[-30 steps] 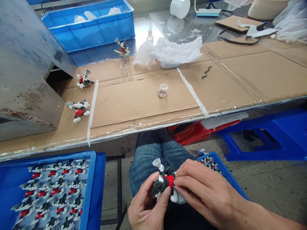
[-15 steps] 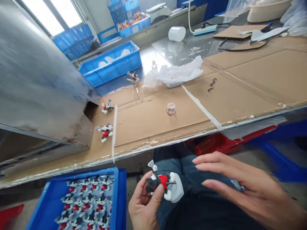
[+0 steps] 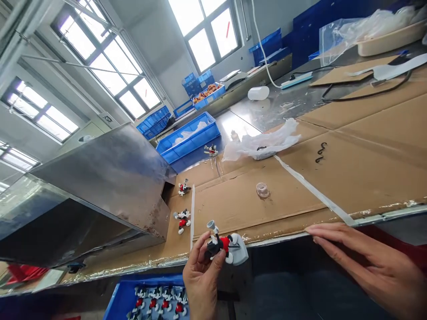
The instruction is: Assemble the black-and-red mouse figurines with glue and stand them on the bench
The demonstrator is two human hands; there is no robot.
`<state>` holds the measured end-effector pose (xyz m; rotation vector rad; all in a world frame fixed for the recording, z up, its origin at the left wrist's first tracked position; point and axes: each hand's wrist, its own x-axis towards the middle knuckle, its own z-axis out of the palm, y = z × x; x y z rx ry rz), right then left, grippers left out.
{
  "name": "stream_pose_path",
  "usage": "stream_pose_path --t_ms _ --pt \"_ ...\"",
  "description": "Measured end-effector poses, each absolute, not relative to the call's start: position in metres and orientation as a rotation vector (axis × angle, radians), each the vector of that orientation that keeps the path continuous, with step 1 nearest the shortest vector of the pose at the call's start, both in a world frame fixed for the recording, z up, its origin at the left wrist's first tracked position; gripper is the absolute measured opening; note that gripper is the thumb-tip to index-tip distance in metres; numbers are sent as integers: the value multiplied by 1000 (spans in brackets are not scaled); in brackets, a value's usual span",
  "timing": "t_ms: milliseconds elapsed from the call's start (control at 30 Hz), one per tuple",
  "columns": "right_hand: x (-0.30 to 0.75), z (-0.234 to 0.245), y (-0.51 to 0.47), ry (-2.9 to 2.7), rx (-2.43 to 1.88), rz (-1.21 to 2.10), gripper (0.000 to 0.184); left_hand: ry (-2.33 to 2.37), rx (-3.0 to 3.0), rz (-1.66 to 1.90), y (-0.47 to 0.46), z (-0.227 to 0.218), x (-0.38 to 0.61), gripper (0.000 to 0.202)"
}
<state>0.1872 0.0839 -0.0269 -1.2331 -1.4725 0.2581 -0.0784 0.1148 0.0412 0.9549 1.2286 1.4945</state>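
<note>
My left grip (image 3: 204,278) closed around red, black and white mouse figurine (image 3: 224,243), long axis sideways; pale-grey flat base (image 3: 240,254) faces my right grip (image 3: 375,262), empty, open, apart.

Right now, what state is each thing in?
Held figurine: tilted sideways
Left hand: closed on it
Right hand: open, nothing visible held
White sheet: crumpled
White container: on its side
Blue crate: open, holding white pieces
Blue tray: holding small figurines
Clear cup: cannot tell whether lidded
</note>
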Motion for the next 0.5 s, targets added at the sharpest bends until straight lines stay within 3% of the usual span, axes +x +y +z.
stream_pose_path --t_ms 200,400,500 --pt "148 -11 77 -1526 -1007 400 10 1220 931 1523 112 41 -66 44" --pt "127 -1 73 -1536 -976 522 23 1267 898 1504 102 36 -54 45" --pt "122 3 75 -1507 -1024 691 18 1283 886 1551 97 36 -49 44"
